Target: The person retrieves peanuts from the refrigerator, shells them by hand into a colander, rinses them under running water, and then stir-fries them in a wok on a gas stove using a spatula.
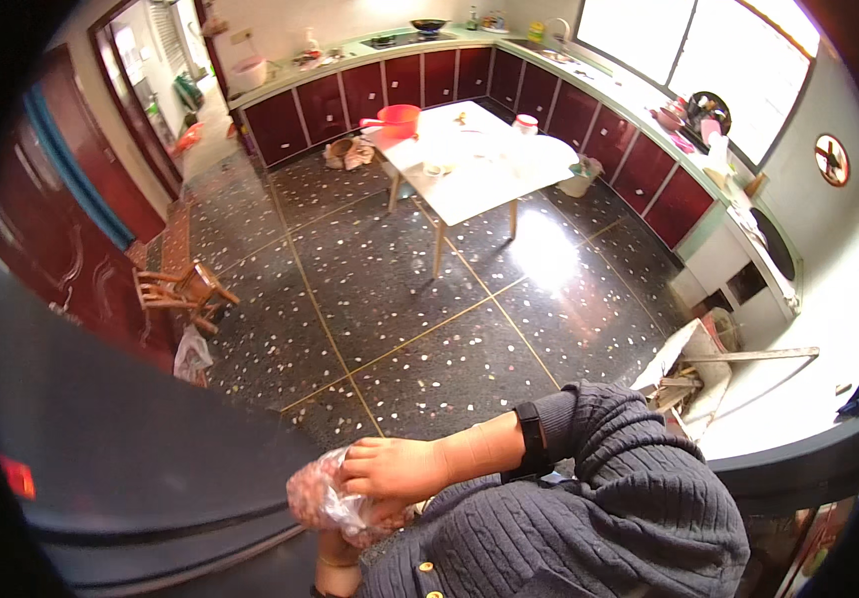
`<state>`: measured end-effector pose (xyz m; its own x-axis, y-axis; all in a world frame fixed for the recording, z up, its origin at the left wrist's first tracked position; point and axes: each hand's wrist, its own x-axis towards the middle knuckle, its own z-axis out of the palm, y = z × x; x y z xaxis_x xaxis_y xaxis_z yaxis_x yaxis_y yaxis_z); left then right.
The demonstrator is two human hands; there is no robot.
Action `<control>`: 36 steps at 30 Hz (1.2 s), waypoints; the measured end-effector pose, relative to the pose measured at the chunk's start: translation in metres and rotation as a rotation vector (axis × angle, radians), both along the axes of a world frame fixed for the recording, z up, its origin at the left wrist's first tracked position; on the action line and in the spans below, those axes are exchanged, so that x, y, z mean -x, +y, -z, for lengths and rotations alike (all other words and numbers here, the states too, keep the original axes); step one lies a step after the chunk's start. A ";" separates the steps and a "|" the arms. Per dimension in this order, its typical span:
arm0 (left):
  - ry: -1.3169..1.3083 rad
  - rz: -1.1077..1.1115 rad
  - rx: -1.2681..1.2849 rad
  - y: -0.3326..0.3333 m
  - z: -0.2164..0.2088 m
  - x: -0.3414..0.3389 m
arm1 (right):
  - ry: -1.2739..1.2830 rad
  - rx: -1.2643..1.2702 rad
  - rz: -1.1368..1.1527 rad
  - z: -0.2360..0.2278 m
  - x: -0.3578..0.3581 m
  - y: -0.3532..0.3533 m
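Low in the view, close to my body, is a clear plastic bag (312, 492) full of small reddish-brown pieces that look like peanuts. My right hand (389, 470) reaches across from the right, its fingers closed on the crumpled upper part of the bag. Beneath the bag my left hand (338, 553) holds it from below, mostly hidden by the bag and my right hand. A black band (532, 439) circles my right wrist below a dark knitted sleeve.
A large dark grey cabinet-like surface (150, 448) stands at my left. Ahead is a white table (479, 189) with a red pot (399, 122). A small wooden chair (185, 291) is at the left. Dark red cupboards (359, 92) line the far wall. Firewood (679, 384) lies at the right.
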<state>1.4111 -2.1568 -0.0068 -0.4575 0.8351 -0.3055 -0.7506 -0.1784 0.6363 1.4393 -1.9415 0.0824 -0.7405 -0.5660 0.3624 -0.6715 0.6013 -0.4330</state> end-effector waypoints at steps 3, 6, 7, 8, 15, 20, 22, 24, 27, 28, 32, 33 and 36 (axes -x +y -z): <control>-0.121 0.116 -0.111 0.073 -0.007 0.015 | -0.112 0.053 0.146 0.001 -0.018 0.059; 0.023 0.191 0.022 0.143 -0.011 0.019 | 0.030 0.147 0.297 -0.004 -0.040 0.119; -0.064 0.218 0.063 0.172 -0.007 0.023 | 0.025 0.111 0.346 -0.005 -0.046 0.140; 0.029 0.267 -0.001 0.191 -0.006 0.022 | 0.037 0.084 0.396 -0.006 -0.051 0.156; 0.149 0.503 0.074 0.324 0.035 0.031 | -0.086 0.016 0.526 0.005 -0.067 0.271; -0.534 0.535 -0.109 0.414 0.042 0.065 | 0.040 -0.241 0.675 0.020 -0.053 0.338; -0.335 0.514 -0.051 0.458 0.044 0.082 | 0.146 -0.254 0.747 0.030 -0.035 0.376; -0.375 0.573 -0.091 0.507 0.053 0.105 | -0.032 -0.151 0.789 0.041 -0.014 0.418; -0.467 0.579 -0.057 0.583 0.077 0.145 | -0.225 0.061 0.842 0.055 0.027 0.487; -0.480 0.616 -0.112 0.608 0.085 0.161 | -0.288 0.159 0.888 0.059 0.042 0.511; -0.493 0.604 -0.017 0.707 0.095 0.204 | -0.611 0.611 1.087 0.073 0.088 0.617; -0.465 0.600 -0.038 0.727 0.095 0.212 | -0.541 0.669 1.101 0.078 0.096 0.641; -0.360 0.699 0.136 0.787 0.098 0.235 | -0.803 1.085 1.262 0.096 0.119 0.706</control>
